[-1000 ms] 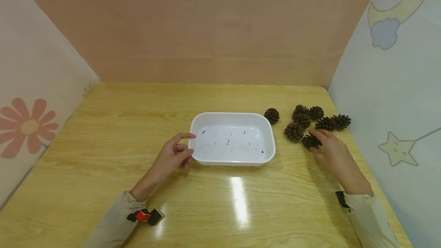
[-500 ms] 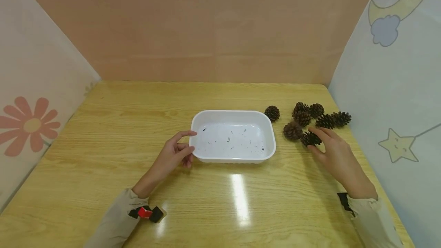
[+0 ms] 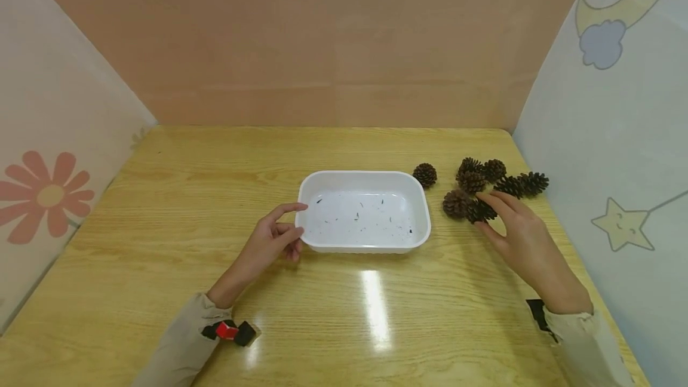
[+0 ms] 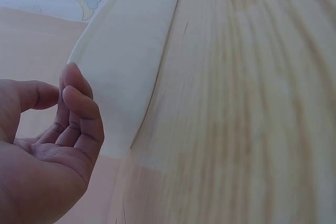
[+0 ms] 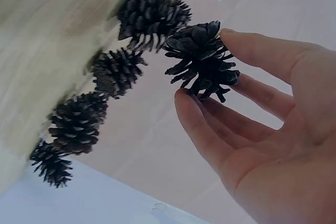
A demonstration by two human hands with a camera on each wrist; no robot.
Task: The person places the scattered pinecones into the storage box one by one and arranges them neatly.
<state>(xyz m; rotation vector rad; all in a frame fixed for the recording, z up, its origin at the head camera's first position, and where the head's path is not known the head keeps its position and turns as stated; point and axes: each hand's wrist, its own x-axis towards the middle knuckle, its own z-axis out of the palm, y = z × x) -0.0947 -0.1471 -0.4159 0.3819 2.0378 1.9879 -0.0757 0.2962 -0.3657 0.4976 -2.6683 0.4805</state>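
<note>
A white rectangular plastic tray (image 3: 362, 183) stands mid-table, dark specks scattered over its floor. At its left end my left hand (image 3: 269, 240) pinches the rim between thumb and fingers; the left wrist view shows this hand (image 4: 58, 145) beside the tray's pale outer wall (image 4: 126, 51). To the right of the tray, my right hand (image 3: 524, 240) holds a dark pine cone (image 3: 480, 211) in its fingertips. Seen in the right wrist view, thumb and fingers grip that pine cone (image 5: 202, 61) from opposite sides, just apart from or touching a neighbouring cone (image 5: 152, 17); I cannot tell which.
Several other pine cones (image 3: 472, 183) cluster past my right hand, and a single pine cone (image 3: 424, 175) sits by the tray's back right corner. A decorated wall panel (image 3: 618, 136) bounds the table (image 3: 215, 184) on the right; another panel (image 3: 54, 106) bounds the left.
My right hand and its pine cone have shifted slightly left and away from me, toward the brown cone beside it. The left hand stays at the tray's rim.
</note>
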